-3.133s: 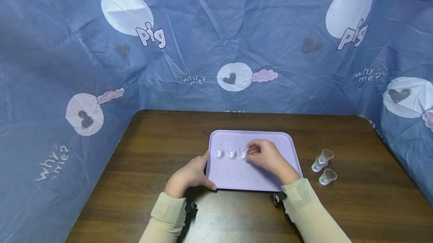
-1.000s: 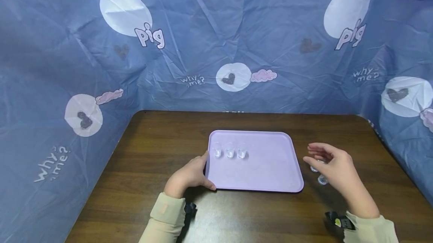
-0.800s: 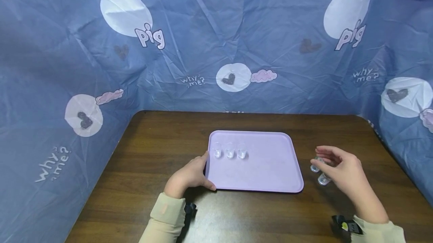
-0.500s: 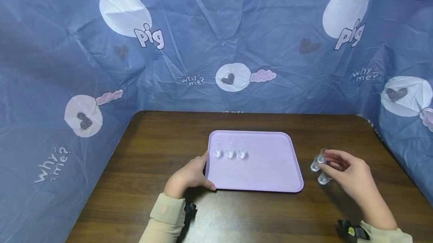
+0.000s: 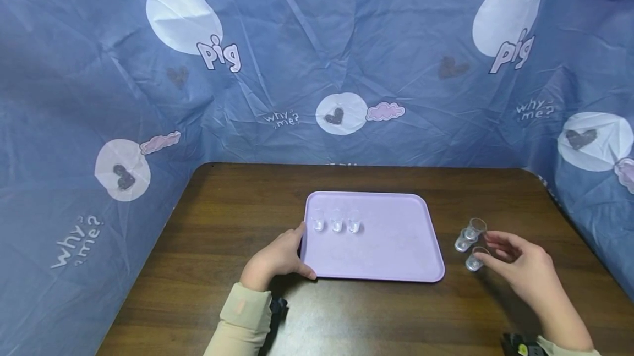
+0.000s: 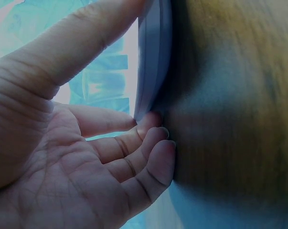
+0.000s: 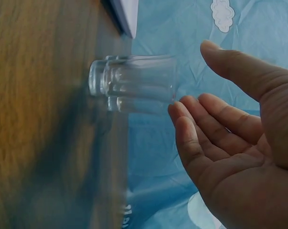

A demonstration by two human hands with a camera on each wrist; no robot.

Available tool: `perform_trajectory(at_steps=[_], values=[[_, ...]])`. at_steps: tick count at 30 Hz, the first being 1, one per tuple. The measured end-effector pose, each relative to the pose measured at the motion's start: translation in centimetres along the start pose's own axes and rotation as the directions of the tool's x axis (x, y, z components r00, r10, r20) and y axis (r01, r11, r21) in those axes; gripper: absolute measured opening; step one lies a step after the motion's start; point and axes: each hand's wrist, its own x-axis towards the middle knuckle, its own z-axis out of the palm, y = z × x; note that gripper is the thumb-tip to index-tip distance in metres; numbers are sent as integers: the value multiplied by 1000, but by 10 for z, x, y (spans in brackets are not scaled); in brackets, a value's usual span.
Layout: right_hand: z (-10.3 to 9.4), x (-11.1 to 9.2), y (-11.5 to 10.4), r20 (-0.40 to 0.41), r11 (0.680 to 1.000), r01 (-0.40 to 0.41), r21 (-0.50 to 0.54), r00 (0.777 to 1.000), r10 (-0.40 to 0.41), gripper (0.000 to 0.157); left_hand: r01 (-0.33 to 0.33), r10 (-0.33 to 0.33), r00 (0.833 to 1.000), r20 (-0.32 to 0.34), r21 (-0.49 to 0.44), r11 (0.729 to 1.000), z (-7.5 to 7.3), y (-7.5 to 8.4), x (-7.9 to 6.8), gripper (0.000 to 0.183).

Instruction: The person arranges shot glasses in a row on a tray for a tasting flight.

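Three small clear shot glasses [image 5: 336,222] stand in a row at the back left of a lilac tray [image 5: 386,251]. My left hand [image 5: 277,257] holds the tray's near left corner, thumb at the front edge and fingers along the left side. On the table to the right of the tray is a cluster of clear shot glasses, with a nearer shot glass [image 5: 474,261] and a farther shot glass [image 5: 477,228]. My right hand [image 5: 527,265] is just right of them, thumb and fingers spread apart, nothing gripped. In the right wrist view its fingertips come close to a shot glass [image 7: 139,78]; contact is unclear.
The brown wooden table [image 5: 238,207] carries the tray and glasses. A blue patterned cloth [image 5: 277,70] hangs behind and along both sides of the table.
My right hand has moved from the glass row on the tray to the glasses at the right, then drawn slightly right and nearer. My left hand stays at the tray corner.
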Motion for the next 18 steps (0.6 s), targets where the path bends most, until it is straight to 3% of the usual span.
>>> perform_trajectory(at_steps=[11, 18], values=[[5, -4, 13, 94, 993, -73, -89, 992, 82, 54, 3, -3, 1000, -1, 3, 1000, 1, -2, 1, 127], [6, -4, 18, 117, 987, -71, -147, 989, 88, 50, 1, -1, 1000, -1, 6, 1000, 2, -2, 2, 127]])
